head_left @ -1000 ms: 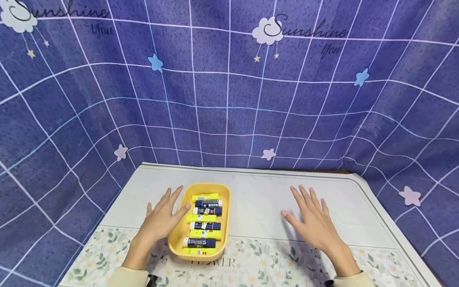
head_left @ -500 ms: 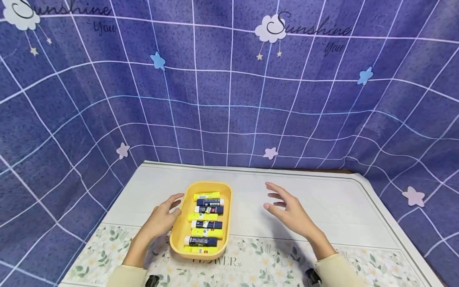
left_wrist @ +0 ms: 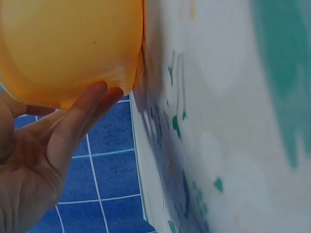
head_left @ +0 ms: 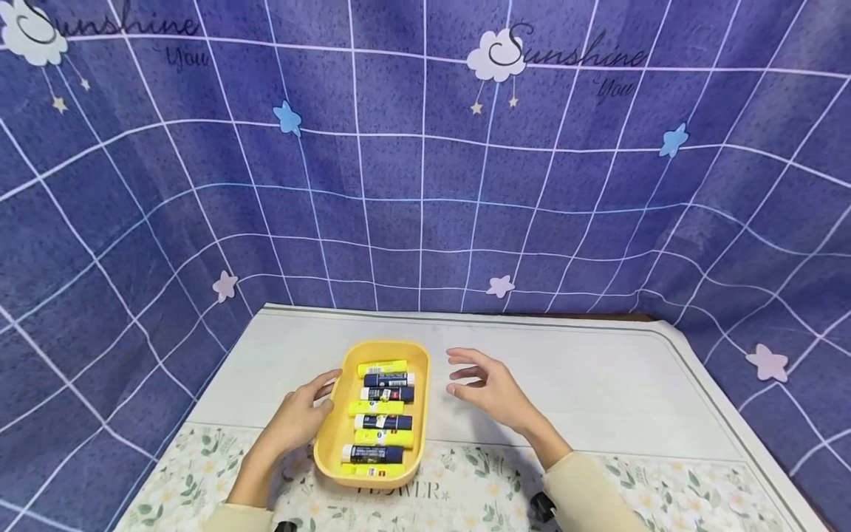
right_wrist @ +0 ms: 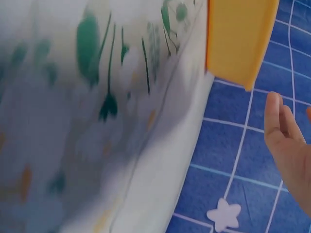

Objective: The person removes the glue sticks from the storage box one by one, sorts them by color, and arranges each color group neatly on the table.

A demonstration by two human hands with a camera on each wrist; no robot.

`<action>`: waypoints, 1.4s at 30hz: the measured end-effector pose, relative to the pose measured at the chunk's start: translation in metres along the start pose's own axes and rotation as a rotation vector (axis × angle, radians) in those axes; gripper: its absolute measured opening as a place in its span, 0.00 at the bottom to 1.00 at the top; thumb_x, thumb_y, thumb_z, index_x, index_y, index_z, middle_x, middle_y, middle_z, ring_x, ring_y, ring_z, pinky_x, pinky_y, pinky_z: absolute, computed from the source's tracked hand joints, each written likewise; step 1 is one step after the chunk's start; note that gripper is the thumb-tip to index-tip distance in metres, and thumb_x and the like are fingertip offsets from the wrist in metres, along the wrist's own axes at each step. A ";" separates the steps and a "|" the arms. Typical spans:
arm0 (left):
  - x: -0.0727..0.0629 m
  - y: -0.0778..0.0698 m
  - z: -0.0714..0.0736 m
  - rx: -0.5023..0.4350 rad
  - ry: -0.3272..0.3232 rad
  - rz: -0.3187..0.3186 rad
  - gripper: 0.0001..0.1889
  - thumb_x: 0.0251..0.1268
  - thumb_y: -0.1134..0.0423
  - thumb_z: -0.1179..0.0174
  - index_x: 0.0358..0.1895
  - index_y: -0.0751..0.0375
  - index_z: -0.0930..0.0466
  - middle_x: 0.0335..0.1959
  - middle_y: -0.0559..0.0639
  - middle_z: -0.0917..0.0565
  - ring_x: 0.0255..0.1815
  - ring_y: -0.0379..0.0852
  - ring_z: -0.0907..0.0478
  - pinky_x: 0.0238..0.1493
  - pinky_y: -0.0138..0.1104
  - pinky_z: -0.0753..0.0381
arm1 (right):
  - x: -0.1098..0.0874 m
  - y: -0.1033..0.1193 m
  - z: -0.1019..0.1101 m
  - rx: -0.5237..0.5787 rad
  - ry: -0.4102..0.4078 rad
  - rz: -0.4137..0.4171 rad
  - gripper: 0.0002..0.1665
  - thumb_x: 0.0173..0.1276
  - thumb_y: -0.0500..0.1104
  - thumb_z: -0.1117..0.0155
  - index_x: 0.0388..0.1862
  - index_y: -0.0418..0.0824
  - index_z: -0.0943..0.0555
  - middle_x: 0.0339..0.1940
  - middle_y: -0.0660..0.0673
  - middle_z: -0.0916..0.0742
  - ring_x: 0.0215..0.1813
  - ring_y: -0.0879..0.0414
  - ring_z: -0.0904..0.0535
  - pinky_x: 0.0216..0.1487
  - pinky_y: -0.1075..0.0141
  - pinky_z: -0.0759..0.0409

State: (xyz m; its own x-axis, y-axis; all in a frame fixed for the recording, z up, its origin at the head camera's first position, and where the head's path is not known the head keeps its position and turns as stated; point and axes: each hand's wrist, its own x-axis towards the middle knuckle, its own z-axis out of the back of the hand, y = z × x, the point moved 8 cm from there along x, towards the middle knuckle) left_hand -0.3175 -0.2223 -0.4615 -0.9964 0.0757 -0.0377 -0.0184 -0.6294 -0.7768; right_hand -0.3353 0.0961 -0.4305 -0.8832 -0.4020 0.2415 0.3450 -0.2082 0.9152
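Yellow tray (head_left: 337,432) sits on the tabletop (head_left: 598,384), left grip (head_left: 295,419) relaxed against its nine-o'clock side, right grip (head_left: 488,388) loose, apart at three o'clock. Matched side pressure should keep the sticks (head_left: 392,423) steady.

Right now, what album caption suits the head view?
Left hand at a yellow tray of tubes, right hand apart from it.

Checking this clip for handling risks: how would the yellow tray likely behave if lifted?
The yellow tray probably stays stiff: its sides curve evenly without sagging. Its smooth surface might be slippery. The tubes lie on their sides within, so they'd likely roll if tilted.
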 end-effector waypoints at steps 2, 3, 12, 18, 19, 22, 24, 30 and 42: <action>-0.002 0.001 -0.001 0.002 0.001 0.003 0.30 0.76 0.68 0.50 0.80 0.56 0.37 0.72 0.68 0.24 0.25 0.45 0.16 0.26 0.33 0.19 | 0.003 -0.003 -0.008 0.019 0.009 -0.020 0.35 0.69 0.42 0.27 0.74 0.48 0.26 0.69 0.36 0.19 0.63 0.37 0.17 0.54 0.65 0.14; -0.002 0.001 -0.001 0.006 -0.003 0.004 0.30 0.76 0.68 0.50 0.80 0.56 0.36 0.71 0.68 0.24 0.25 0.45 0.16 0.25 0.33 0.19 | 0.005 -0.004 -0.011 0.021 0.014 -0.027 0.35 0.68 0.42 0.27 0.74 0.48 0.26 0.69 0.35 0.19 0.63 0.38 0.17 0.54 0.65 0.14; -0.002 -0.003 0.007 0.014 -0.015 0.001 0.30 0.75 0.67 0.50 0.80 0.56 0.36 0.72 0.68 0.25 0.21 0.45 0.19 0.23 0.34 0.21 | 0.031 0.007 -0.046 0.052 0.089 0.000 0.34 0.66 0.36 0.26 0.71 0.39 0.24 0.63 0.28 0.17 0.60 0.35 0.16 0.54 0.64 0.14; 0.001 -0.005 0.008 0.031 -0.011 -0.014 0.30 0.75 0.68 0.50 0.80 0.57 0.37 0.71 0.68 0.24 0.30 0.46 0.14 0.25 0.33 0.19 | 0.046 0.006 -0.071 0.010 0.150 -0.037 0.33 0.65 0.35 0.26 0.69 0.41 0.21 0.63 0.30 0.16 0.57 0.40 0.14 0.51 0.68 0.14; 0.001 -0.005 0.007 0.029 -0.005 -0.013 0.30 0.76 0.68 0.50 0.80 0.57 0.37 0.72 0.69 0.25 0.29 0.47 0.14 0.25 0.34 0.20 | 0.048 0.007 -0.075 -0.005 0.165 -0.036 0.33 0.65 0.35 0.26 0.69 0.42 0.21 0.63 0.31 0.16 0.57 0.41 0.14 0.51 0.68 0.14; 0.002 -0.005 0.006 0.021 -0.004 -0.002 0.30 0.76 0.67 0.50 0.80 0.56 0.37 0.72 0.69 0.25 0.28 0.49 0.13 0.24 0.34 0.20 | 0.053 0.011 -0.089 -0.077 0.215 -0.020 0.32 0.65 0.35 0.26 0.69 0.43 0.20 0.63 0.33 0.15 0.56 0.43 0.13 0.49 0.70 0.14; 0.001 -0.005 0.006 0.026 -0.009 -0.007 0.30 0.76 0.68 0.50 0.80 0.57 0.37 0.71 0.69 0.24 0.35 0.52 0.11 0.27 0.34 0.18 | 0.057 0.013 -0.097 -0.134 0.248 -0.009 0.31 0.65 0.36 0.25 0.68 0.42 0.20 0.63 0.34 0.15 0.55 0.44 0.12 0.49 0.72 0.15; 0.000 -0.004 0.004 0.013 -0.014 -0.005 0.30 0.75 0.68 0.49 0.79 0.57 0.36 0.69 0.69 0.23 0.43 0.52 0.11 0.32 0.33 0.17 | 0.070 0.013 -0.115 -0.271 0.326 -0.034 0.31 0.64 0.38 0.23 0.67 0.43 0.19 0.59 0.37 0.13 0.53 0.49 0.12 0.49 0.72 0.17; -0.002 -0.002 0.000 -0.035 0.014 0.008 0.30 0.77 0.68 0.50 0.80 0.55 0.37 0.70 0.69 0.24 0.17 0.46 0.22 0.22 0.34 0.21 | 0.081 0.002 -0.137 -0.427 0.473 -0.139 0.32 0.64 0.39 0.23 0.67 0.50 0.18 0.50 0.45 0.10 0.45 0.63 0.13 0.46 0.71 0.16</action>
State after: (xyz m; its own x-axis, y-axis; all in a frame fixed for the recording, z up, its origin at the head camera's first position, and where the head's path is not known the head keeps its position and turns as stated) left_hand -0.3158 -0.2216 -0.4599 -0.9952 0.0820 -0.0527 -0.0074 -0.6028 -0.7979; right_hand -0.3628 -0.0589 -0.4535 -0.7274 -0.6743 -0.1274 0.4193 -0.5836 0.6954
